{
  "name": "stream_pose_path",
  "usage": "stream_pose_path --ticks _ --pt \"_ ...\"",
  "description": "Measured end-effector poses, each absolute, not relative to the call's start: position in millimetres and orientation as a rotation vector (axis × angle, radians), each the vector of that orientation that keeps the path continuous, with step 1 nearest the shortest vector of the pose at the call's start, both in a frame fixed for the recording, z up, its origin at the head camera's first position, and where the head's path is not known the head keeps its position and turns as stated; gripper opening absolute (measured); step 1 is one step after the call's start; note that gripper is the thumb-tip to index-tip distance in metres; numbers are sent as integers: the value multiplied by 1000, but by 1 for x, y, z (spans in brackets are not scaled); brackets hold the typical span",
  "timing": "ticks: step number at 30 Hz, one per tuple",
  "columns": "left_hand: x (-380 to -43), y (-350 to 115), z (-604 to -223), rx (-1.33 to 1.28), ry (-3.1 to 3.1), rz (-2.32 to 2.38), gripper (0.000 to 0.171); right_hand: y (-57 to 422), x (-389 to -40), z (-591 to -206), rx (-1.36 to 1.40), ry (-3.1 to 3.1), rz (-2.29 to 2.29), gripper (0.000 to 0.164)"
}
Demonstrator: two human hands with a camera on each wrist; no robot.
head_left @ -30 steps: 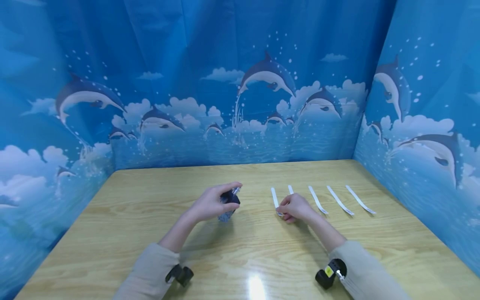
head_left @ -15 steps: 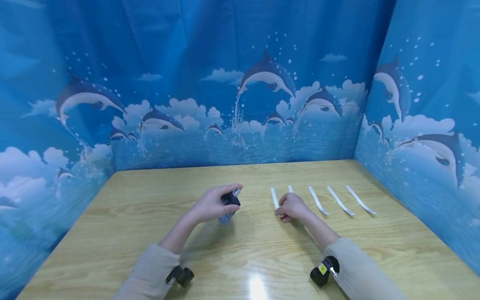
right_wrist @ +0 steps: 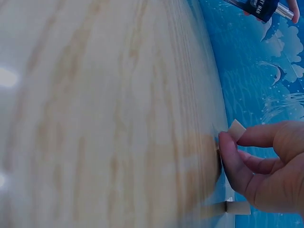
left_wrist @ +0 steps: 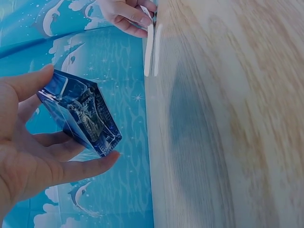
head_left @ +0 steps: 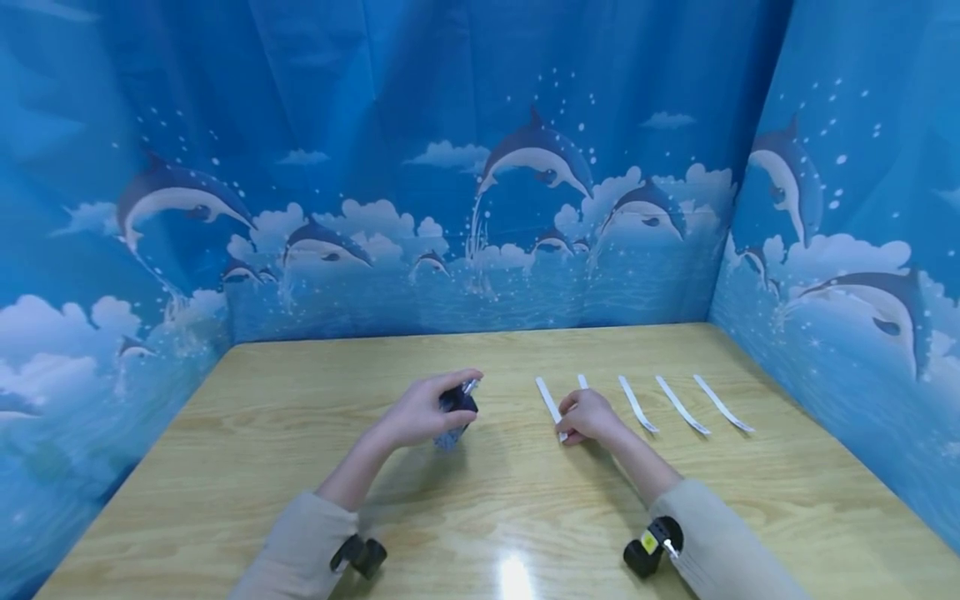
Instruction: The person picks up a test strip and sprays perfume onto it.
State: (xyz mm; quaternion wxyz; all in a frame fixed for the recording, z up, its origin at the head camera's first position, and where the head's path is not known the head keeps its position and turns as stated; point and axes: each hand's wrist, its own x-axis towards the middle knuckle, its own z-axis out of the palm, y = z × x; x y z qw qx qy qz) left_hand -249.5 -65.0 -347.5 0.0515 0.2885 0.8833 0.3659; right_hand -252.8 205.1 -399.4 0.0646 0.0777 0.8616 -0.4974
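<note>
My left hand holds a dark blue glass perfume bottle, fingers and thumb around it, tilted above the table. Its silver spray neck points away, and the thick bottle base faces the left wrist camera. Part of a label shows on the bottle in the right wrist view. With thumb and fingertips, my right hand pinches the near end of a white paper test strip. The pinched strip's tip sticks out between the fingers. Another strip lies partly hidden behind this hand.
Three more white strips, a left one, a middle one and a right one, lie in a slanted row to the right. A dolphin-print curtain rises behind the wooden table.
The pinched strip's far end has swung slightly left, so it slants more, and more of its near end shows. The left hand and bottle have hardly moved.
</note>
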Motion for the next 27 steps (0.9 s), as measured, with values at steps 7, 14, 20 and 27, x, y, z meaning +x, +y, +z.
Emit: stream_pose_path --ticks 7,14,20,27 --pt "-248 -64 -347 836 2709 1157 58 209 -251 -397 208 2568 -1562 39" --pt "-250 -64 -348 846 2728 1212 65 212 -249 -389 118 2520 -1606 45" --pt "-250 -64 -349 883 2759 1246 59 214 -245 -379 55 2477 -1615 42" --pt "-250 -65 -348 919 2797 1251 56 213 -243 -368 52 2483 -1562 34"
